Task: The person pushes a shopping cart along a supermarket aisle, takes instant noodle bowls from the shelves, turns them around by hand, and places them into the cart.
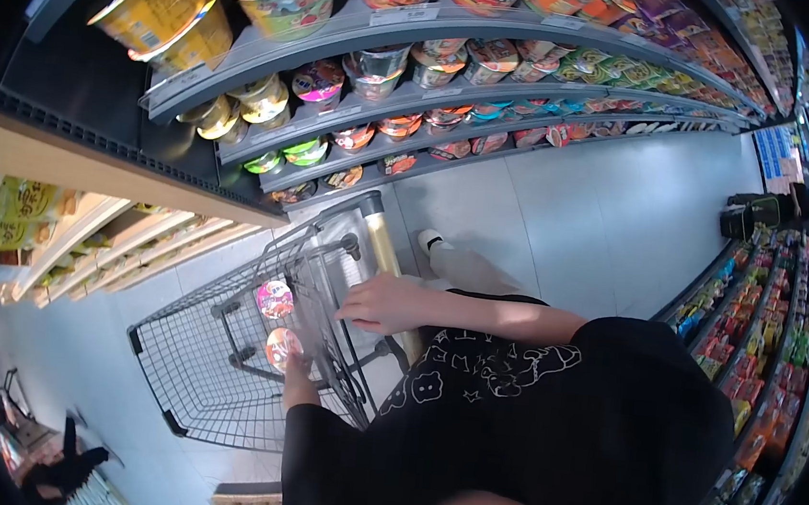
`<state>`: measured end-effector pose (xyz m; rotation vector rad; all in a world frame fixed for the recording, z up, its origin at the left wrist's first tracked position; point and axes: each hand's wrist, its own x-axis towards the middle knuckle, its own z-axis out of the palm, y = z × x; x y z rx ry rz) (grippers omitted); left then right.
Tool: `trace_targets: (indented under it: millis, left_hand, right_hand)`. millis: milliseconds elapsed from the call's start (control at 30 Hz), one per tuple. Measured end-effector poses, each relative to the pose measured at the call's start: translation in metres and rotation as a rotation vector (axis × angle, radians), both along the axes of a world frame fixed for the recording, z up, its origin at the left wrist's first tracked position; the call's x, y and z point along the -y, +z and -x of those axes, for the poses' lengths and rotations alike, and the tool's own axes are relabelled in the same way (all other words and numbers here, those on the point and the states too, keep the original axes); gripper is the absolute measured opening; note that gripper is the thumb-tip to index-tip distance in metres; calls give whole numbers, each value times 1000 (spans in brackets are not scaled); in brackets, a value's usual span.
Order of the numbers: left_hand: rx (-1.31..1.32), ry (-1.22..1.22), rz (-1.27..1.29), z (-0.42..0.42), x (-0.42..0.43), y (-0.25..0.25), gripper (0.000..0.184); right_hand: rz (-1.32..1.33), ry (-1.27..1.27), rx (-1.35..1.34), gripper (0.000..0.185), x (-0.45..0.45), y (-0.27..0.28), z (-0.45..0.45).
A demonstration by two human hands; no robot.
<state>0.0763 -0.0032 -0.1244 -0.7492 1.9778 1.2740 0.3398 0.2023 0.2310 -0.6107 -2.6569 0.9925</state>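
Observation:
My left hand (297,380) is over the basket of a wire shopping cart (209,394), with its fingers on a round instant noodle cup (284,348) that has an orange-red lid. Beside that cup, a second noodle cup (274,300) with a pink lid shows within the cart. My right hand (383,304) reaches across near the cart's rear frame, left of the yellowish handle bar (384,243). Its fingers point forward, slightly bent, and I see nothing in them. The grey bars beside its fingertips are blurred, so contact is unclear.
Shelves of noodle cups and packets (377,72) run along the top. A wooden shelf of yellow bags (27,220) stands at left, and packaged goods (759,380) fill the right side. A person (794,202) is far off at right. My shoe (431,242) is on pale floor tiles.

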Motion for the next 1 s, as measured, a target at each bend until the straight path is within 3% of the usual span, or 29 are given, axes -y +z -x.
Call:
trace_targets:
  millis: [600, 900, 1000]
  left_hand:
    - [90, -247, -81, 12, -9, 17, 61]
    - [-13, -575, -227, -5, -41, 94, 56]
    - [-65, -720, -287, -24, -62, 139, 55]
  right_hand:
    - [6, -15, -185, 17, -4, -6, 6]
    - [-102, 6, -303, 16, -3, -17, 2]
    - [-207, 52, -65, 9, 2, -9, -8]
